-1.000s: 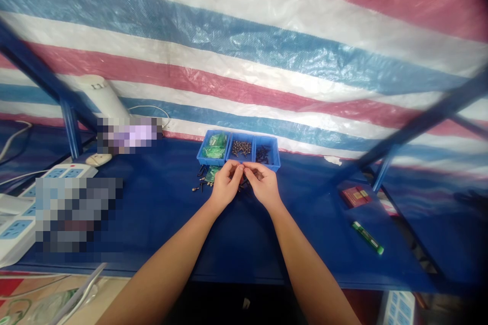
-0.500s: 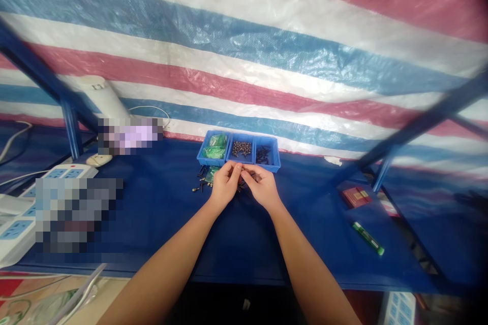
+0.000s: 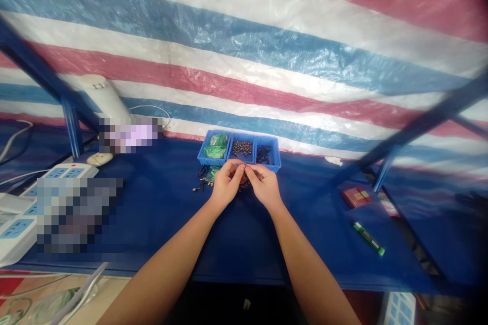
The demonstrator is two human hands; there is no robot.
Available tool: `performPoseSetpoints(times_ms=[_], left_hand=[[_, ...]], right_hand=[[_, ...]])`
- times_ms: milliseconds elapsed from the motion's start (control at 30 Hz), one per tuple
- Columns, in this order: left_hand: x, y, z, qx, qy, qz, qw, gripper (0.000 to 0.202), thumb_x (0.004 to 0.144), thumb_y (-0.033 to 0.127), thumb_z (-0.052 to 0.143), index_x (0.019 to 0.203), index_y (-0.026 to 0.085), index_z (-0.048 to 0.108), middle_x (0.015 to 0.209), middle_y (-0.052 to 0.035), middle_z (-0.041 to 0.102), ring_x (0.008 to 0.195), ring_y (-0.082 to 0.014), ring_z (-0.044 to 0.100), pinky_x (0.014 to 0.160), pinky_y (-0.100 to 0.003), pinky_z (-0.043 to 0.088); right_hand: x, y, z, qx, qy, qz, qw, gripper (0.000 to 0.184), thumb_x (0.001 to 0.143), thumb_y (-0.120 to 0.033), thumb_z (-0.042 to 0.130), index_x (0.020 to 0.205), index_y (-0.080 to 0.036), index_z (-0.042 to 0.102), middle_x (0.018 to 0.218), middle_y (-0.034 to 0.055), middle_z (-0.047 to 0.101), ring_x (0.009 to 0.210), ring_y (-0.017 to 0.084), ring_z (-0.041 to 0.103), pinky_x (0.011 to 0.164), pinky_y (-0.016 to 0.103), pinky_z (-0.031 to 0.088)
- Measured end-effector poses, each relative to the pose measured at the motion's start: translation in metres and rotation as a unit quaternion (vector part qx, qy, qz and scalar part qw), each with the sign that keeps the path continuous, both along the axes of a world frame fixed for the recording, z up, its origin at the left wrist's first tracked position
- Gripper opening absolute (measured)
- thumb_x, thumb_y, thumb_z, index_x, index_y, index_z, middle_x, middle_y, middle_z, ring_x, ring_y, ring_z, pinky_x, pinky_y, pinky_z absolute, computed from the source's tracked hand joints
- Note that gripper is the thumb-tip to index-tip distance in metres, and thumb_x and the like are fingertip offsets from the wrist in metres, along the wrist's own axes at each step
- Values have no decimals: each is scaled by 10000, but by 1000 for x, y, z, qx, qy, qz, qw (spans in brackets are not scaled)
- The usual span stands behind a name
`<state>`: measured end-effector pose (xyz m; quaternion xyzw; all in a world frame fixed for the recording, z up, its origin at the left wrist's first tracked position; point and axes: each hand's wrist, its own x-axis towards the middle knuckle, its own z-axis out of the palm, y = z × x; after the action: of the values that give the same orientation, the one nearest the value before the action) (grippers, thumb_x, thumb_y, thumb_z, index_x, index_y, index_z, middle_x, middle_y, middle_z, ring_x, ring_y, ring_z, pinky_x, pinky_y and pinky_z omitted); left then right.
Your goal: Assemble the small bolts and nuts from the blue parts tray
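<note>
My left hand [image 3: 226,183] and my right hand [image 3: 264,184] meet in front of the blue bins, thumbs and fingertips pinched together. Whatever sits between the fingertips is too small and too hidden to name. Behind them stand three joined bins: the left bin [image 3: 201,156] holds green packets [image 3: 214,151], the middle one brass-coloured small fittings [image 3: 242,149], the right one black small parts [image 3: 263,154]. Loose black pieces and brass-coloured pieces [image 3: 195,189] lie on the blue tabletop [image 3: 163,223] left of my left hand, beside another green packet [image 3: 212,174]. More dark pieces lie partly hidden under my hands.
A white power strip [image 3: 15,233] and blurred-out objects lie at the left, near a white cylinder [image 3: 104,97]. To the right are a dark red box [image 3: 356,197] and a green tube [image 3: 368,238]. Blue metal bars [image 3: 385,167] flank both sides; a striped sheet [image 3: 244,71] hangs behind.
The fingertips have shifted slightly, my right thumb and fingers turning a little against the left. The bins and loose parts stay in place.
</note>
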<state>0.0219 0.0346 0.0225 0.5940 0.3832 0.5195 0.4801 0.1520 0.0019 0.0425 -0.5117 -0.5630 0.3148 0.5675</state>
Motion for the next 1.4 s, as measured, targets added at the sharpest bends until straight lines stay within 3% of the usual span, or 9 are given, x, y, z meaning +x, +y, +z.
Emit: performPoseSetpoints(times_ms=[267,500,900,1100,1233,1400], left_hand=[[0,0,2,-11,-23,-23,999,271,858,410,597,989,172,587,596,18,592,524,-108,565,535,-227,487],[1,2,2,-7,-48,-6,999,248,844,421,618,889,182,565,569,34,564,497,-97,540,496,-213,459],[1,2,5,-53,-99,-38,993,252,831,420,634,865,181,561,563,33,574,498,-99,541,514,-223,457],[-2,2,5,-17,-25,-24,999,292,881,416,559,724,170,536,549,34,537,500,-89,500,526,-213,418],[-2,0,5,17,44,-5,999,372,905,422,509,634,167,509,543,26,529,508,-92,484,537,-218,398],[-1,-2,7,23,59,-23,998,372,908,418,500,628,172,496,544,27,527,516,-103,500,542,-224,400]], right_hand=[[0,2,-2,-24,24,3,999,269,857,-422,593,888,-203,746,861,57,734,739,205,671,688,321,552],[-2,0,-3,-10,47,0,999,278,832,-357,639,1064,-216,699,909,55,722,756,196,664,698,330,552],[-2,-2,3,12,25,-4,1000,218,844,-345,624,998,-231,728,963,59,712,826,201,667,687,311,543],[-2,-1,0,-2,27,12,1000,240,826,-355,639,1013,-228,722,954,59,716,811,201,672,719,325,555],[-3,2,-4,-41,94,29,994,260,793,-387,670,975,-205,709,875,53,723,715,184,668,664,314,562],[-1,4,-2,-95,168,63,979,288,742,-408,714,936,-195,714,773,31,708,638,154,639,586,278,535]])
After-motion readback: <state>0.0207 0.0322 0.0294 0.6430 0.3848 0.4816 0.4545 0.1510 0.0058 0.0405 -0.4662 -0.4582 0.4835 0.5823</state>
